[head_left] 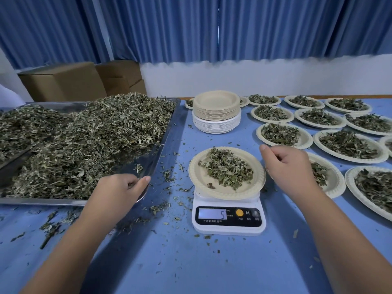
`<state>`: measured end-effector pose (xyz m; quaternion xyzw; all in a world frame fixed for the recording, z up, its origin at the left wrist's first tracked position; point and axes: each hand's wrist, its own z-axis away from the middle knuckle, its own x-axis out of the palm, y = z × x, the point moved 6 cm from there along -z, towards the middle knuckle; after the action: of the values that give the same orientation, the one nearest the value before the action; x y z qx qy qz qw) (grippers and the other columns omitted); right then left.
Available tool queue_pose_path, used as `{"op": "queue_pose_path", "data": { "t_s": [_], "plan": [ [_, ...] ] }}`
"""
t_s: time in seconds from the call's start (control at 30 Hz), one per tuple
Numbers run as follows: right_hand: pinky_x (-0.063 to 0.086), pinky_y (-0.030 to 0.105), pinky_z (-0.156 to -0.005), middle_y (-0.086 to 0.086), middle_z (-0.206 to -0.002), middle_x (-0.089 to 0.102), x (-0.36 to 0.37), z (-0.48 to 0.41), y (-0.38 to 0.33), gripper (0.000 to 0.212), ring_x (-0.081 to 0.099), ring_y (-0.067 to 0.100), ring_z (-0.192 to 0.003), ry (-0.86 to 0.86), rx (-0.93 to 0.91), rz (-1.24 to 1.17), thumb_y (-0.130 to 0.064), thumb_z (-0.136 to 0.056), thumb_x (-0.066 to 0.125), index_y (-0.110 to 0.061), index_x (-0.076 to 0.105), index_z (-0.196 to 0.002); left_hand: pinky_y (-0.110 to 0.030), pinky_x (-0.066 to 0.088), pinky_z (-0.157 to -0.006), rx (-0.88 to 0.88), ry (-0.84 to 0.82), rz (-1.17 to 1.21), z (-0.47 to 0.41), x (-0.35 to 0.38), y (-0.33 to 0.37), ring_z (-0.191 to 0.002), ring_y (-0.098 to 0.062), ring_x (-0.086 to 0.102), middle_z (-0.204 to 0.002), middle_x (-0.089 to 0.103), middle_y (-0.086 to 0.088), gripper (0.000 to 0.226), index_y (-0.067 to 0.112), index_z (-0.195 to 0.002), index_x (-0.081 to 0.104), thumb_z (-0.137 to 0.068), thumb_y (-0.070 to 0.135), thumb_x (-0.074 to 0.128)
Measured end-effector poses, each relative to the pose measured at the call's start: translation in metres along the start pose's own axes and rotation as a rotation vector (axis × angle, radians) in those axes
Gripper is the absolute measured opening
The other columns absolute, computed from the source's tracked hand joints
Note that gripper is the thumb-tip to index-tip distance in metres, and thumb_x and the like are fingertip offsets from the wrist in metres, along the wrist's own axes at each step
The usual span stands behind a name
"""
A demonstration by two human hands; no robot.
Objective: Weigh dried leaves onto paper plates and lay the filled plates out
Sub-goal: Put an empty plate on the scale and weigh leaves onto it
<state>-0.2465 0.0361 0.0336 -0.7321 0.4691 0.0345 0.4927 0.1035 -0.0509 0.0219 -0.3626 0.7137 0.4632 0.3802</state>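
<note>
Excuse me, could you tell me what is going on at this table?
A person is portioning dried leaves. A plate of leaves sits on the scale. The left hand is at the near corner of the heaped metal tray, the right hand beside the plate, both curled. Filled plates lie to the right, empty ones stacked behind.

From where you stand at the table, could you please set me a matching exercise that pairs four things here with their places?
Things
1. large steel tray heaped with dried leaves
2. stack of empty tan and white paper plates
3. white digital kitchen scale
4. brown cardboard boxes

Places
A. under a leaf-filled paper plate
B. far left, off the table, below the blue curtain
C. on the blue table, left of the scale
D. behind the scale, toward the white wall

Pairs: 1-C, 2-D, 3-A, 4-B
</note>
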Motion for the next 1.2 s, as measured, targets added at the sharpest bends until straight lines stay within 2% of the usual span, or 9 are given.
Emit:
{"op": "queue_pose_path", "data": {
  "t_s": [0.13, 0.4, 0.57, 0.67, 0.87, 0.97, 1.03, 1.1, 1.2],
  "plan": [
    [0.021, 0.026, -0.046, 0.017, -0.05, 0.034, 0.001, 0.0, 0.0, 0.054, 0.027, 0.011, -0.045, -0.001, -0.007, -0.006, -0.033, -0.095, 0.052, -0.004, 0.033, -0.052, -0.018, 0.025, -0.034, -0.046, -0.1, 0.072, -0.011, -0.001, -0.005, -0.029, -0.01, 0.031, -0.035, 0.034, 0.004, 0.052, 0.001, -0.065, 0.066, -0.093, 0.044, 0.056],
    [0.03, 0.031, -0.052, 0.026, -0.055, 0.045, 0.001, 0.0, 0.002, 0.054, 0.037, 0.02, -0.048, -0.013, 0.014, -0.017, -0.033, -0.094, 0.051, 0.005, 0.042, -0.057, -0.016, 0.018, -0.031, -0.089, -0.013, 0.308, -0.02, -0.019, 0.006, -0.026, -0.006, 0.023, -0.031, 0.033, 0.004, 0.045, 0.017, -0.061, 0.068, -0.093, 0.046, 0.055],
    [0.028, 0.031, -0.052, 0.025, -0.056, 0.045, -0.001, 0.001, 0.003, 0.054, 0.037, 0.02, -0.05, 0.002, 0.01, -0.003, -0.032, -0.095, 0.052, 0.004, 0.04, -0.057, -0.018, 0.028, -0.036, 0.054, 0.044, 0.552, -0.028, -0.027, 0.059, -0.035, -0.011, 0.035, -0.039, 0.046, -0.006, 0.039, 0.026, -0.065, 0.07, -0.092, 0.049, 0.055],
    [0.029, 0.031, -0.053, 0.026, -0.056, 0.044, -0.001, 0.0, 0.003, 0.054, 0.036, 0.025, -0.05, 0.001, 0.012, -0.013, -0.032, -0.095, 0.052, 0.005, 0.04, -0.057, -0.016, 0.026, -0.036, 0.152, 0.058, 0.674, -0.032, -0.026, 0.1, -0.035, -0.007, 0.029, -0.038, 0.036, 0.005, 0.04, 0.021, -0.066, 0.069, -0.093, 0.046, 0.055],
    [0.03, 0.03, -0.054, 0.027, -0.058, 0.045, -0.002, -0.001, 0.005, 0.054, 0.04, 0.032, -0.053, -0.002, 0.009, -0.019, -0.032, -0.095, 0.051, 0.006, 0.042, -0.058, -0.014, 0.026, -0.039, 0.289, -0.096, 0.71, -0.041, 0.003, 0.161, -0.036, -0.003, 0.032, -0.04, 0.038, 0.01, 0.041, 0.016, -0.065, 0.069, -0.094, 0.042, 0.056],
    [0.03, 0.03, -0.053, 0.023, -0.054, 0.043, -0.002, -0.001, 0.005, 0.053, 0.038, 0.028, -0.05, 0.006, -0.007, -0.021, -0.031, -0.095, 0.052, 0.004, 0.041, -0.056, -0.013, 0.031, -0.047, 0.359, -0.237, 0.637, -0.036, 0.025, 0.173, -0.046, -0.001, 0.041, -0.052, 0.049, 0.014, 0.031, 0.024, -0.075, 0.069, -0.093, 0.046, 0.056],
    [0.028, 0.03, -0.052, 0.019, -0.051, 0.039, -0.002, -0.001, 0.004, 0.053, 0.034, 0.018, -0.048, 0.01, -0.018, -0.03, -0.03, -0.095, 0.053, 0.0, 0.038, -0.054, -0.014, 0.039, -0.062, 0.437, -0.297, 0.546, -0.031, 0.036, 0.176, -0.067, 0.0, 0.055, -0.073, 0.062, 0.015, 0.026, 0.025, -0.085, 0.069, -0.092, 0.047, 0.055],
    [0.025, 0.031, -0.051, 0.013, -0.048, 0.031, -0.001, -0.002, 0.004, 0.054, 0.03, 0.014, -0.047, 0.012, -0.029, -0.034, -0.03, -0.095, 0.053, -0.003, 0.034, -0.052, -0.017, 0.043, -0.075, 0.477, -0.333, 0.507, -0.028, 0.044, 0.174, -0.088, 0.003, 0.057, -0.094, 0.063, 0.013, 0.026, 0.028, -0.095, 0.07, -0.091, 0.048, 0.055],
    [0.021, 0.028, -0.048, -0.002, -0.046, 0.024, 0.001, -0.003, 0.004, 0.054, 0.025, 0.009, -0.046, 0.01, -0.039, -0.03, -0.03, -0.094, 0.054, -0.008, 0.029, -0.051, -0.02, 0.043, -0.088, 0.496, -0.359, 0.549, -0.026, 0.047, 0.171, -0.1, 0.002, 0.056, -0.103, 0.062, 0.013, 0.035, 0.029, -0.103, 0.07, -0.088, 0.054, 0.051]
  ]
}}
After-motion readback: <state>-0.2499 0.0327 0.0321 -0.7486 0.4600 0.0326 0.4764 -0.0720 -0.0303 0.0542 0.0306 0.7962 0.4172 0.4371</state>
